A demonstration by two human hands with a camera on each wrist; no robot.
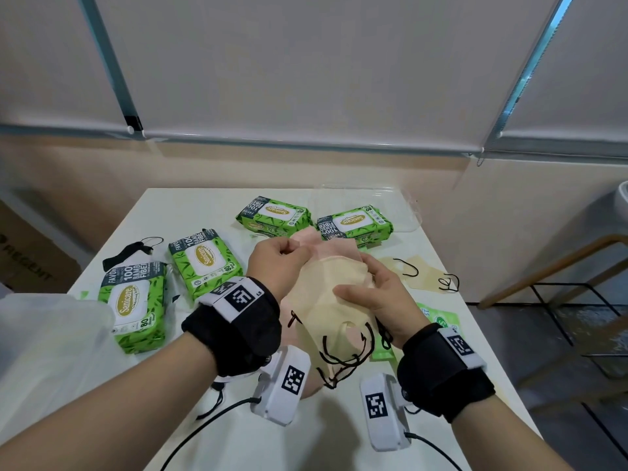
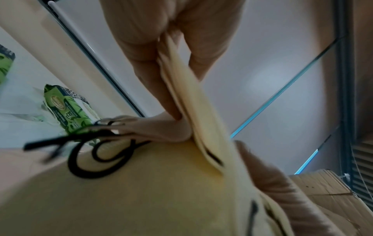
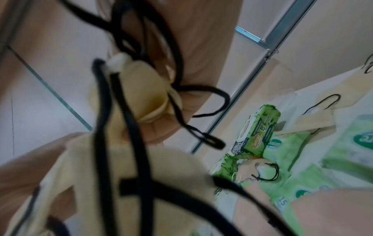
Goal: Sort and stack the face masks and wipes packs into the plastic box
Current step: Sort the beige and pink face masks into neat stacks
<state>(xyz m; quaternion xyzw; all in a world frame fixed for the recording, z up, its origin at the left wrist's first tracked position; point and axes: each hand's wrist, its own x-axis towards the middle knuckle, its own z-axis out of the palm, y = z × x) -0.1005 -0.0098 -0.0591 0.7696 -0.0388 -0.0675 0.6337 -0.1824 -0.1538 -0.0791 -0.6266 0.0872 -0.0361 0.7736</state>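
You are pinching the stack of cream and pink fabric face masks (image 1: pixel 334 283) with your left hand (image 1: pixel 277 263) while your right hand (image 1: pixel 375 297) is gripping its other edge.

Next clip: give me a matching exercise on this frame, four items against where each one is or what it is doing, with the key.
Items:
1. left hand
2. black mask
3. clear plastic box
4. loose yellow mask

Places:
A. far right corner of the table, behind a wipes pack
B. pinching the held yellow masks
C. flat on the table, right of the hands
D. table's left edge

Pairs: 1-B, 2-D, 3-A, 4-C
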